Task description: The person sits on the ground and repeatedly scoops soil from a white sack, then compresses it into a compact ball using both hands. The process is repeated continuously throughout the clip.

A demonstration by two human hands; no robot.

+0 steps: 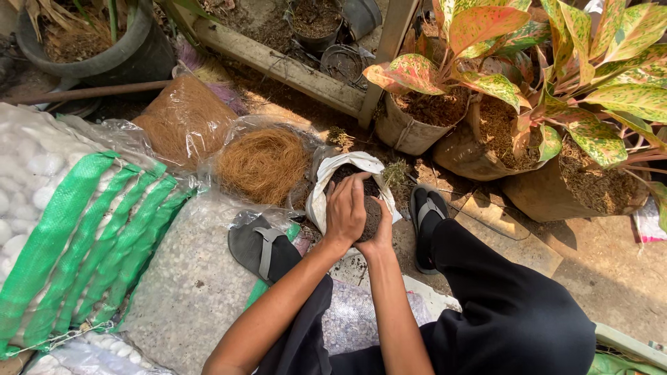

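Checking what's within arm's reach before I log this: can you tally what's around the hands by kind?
White grow bag of soil, under left hand and right hand: 1
Clear bags of coconut fibre: 2
Sacks of white pebbles: 2
Grey sandals: 2
Potted pink-green plants: 3
Total: 10

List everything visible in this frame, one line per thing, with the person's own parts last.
Grow bag: one, white, soil-filled, centre, under both hands.
Coconut fibre: one brown heap in clear plastic, left of the bag.
Fibre sack: one, brown, upper left.
Pebble sacks: several, clear with green stripes, left.
Potted plants: several, pink-green leaves, upper right.
Black pot: one, top left.
Wooden frame: one, top centre.
Sandals: two, grey, on the feet.
Left hand: on the soil.
Right hand: against the bag's side.
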